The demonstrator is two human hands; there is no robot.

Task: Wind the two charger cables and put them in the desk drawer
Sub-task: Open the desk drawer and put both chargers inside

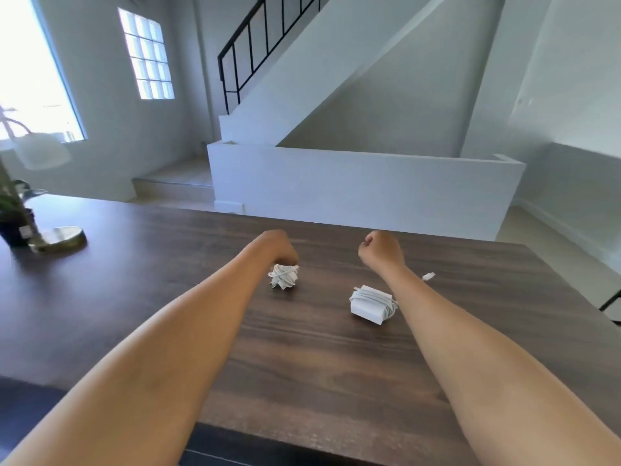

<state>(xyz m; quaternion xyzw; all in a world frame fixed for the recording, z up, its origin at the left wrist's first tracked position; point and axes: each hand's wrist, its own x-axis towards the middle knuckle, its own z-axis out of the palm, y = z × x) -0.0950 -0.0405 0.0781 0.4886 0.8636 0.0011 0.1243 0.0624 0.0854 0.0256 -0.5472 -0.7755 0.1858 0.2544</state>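
While wound, two white cables [283,276] (bundled)

The curled fingers of the left hand [276,246] are hidden behind its back; the frame's left edge crops the blurred green potted plant [10,210].

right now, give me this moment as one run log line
left hand: fist over small cable bundle, grip unclear | right hand: fist, nothing seen held | wound charger: on desk, plug end loose | drawer: unseen
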